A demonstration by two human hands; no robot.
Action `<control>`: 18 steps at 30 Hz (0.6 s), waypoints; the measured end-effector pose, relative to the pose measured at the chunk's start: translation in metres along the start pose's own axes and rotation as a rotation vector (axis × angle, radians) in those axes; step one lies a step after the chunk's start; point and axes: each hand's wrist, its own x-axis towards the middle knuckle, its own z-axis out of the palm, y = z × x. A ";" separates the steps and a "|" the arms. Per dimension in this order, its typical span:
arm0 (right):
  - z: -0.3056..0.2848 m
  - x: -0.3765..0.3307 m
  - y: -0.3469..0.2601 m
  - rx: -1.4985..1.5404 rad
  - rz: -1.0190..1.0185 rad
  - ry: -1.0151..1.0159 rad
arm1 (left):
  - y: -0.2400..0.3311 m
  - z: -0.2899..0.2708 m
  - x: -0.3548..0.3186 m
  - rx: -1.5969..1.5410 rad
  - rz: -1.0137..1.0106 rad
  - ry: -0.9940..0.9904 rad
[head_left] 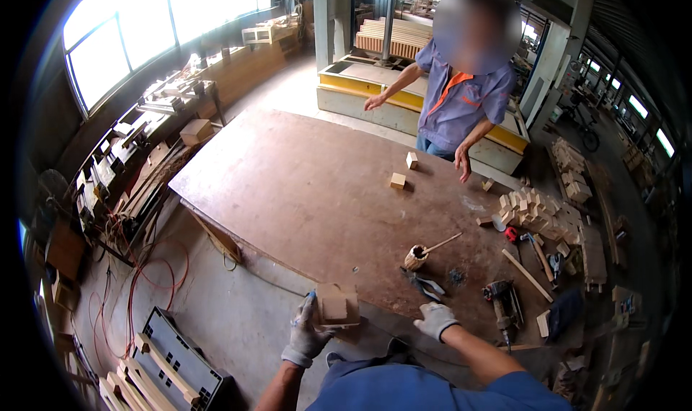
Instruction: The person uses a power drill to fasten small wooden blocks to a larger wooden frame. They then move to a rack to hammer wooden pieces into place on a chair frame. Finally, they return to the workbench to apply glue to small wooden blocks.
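Block [336,308] beside counter [288,187], broad face up, long axis unclear. Left hand [305,339]: fingers [308,312] clamped on block. Right hand [437,321]: at counter edge, finger spread unclear.

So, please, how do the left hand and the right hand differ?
The left hand holds a wooden piece; the right hand holds nothing visible. The left hand is farther from the pliers; the right hand is close to them, at the table's near edge. Both wear pale gloves.
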 end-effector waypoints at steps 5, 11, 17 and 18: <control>0.019 0.000 0.047 -0.161 0.198 -0.077 | -0.010 0.014 -0.017 -0.105 -0.099 0.000; 0.030 0.024 0.080 -0.241 0.131 -0.152 | 0.009 0.018 -0.019 -0.116 -0.211 0.057; 0.047 0.054 0.086 -0.434 -0.150 -0.191 | 0.028 0.041 -0.048 -0.151 -0.443 0.285; 0.052 0.056 0.085 -0.462 -0.175 -0.177 | 0.031 0.042 -0.054 -0.125 -0.475 0.312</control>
